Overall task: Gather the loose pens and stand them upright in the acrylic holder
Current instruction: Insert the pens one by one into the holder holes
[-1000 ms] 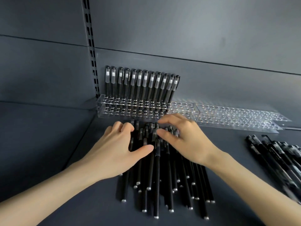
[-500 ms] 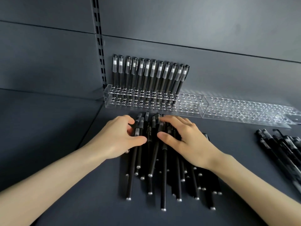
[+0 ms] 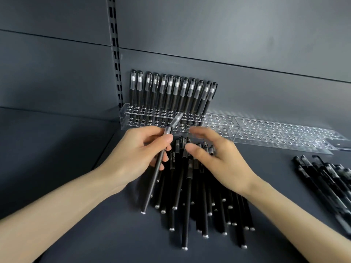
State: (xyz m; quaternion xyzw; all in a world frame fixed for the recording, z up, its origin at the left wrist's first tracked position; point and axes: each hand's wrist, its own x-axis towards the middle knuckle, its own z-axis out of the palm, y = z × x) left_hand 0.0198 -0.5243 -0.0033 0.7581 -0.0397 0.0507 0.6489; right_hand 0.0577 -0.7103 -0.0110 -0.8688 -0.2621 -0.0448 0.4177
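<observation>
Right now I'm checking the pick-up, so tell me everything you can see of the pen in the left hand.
The pen is slim and black, plastic by its look, with a frosted clear cap and a silver end plug. The left hand pinches it just below the cap, between thumb and fingers. It slants, cap up towards the acrylic holder, tail low beside the loose pens.

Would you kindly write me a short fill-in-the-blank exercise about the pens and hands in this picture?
The left hand grips one ___.
The right hand holds ___.
The standing pens in the acrylic holder have caps pointing ___.
A second pile of pens lies at the picture's ___ edge.
Missing words: pen, nothing, up, right.
</observation>
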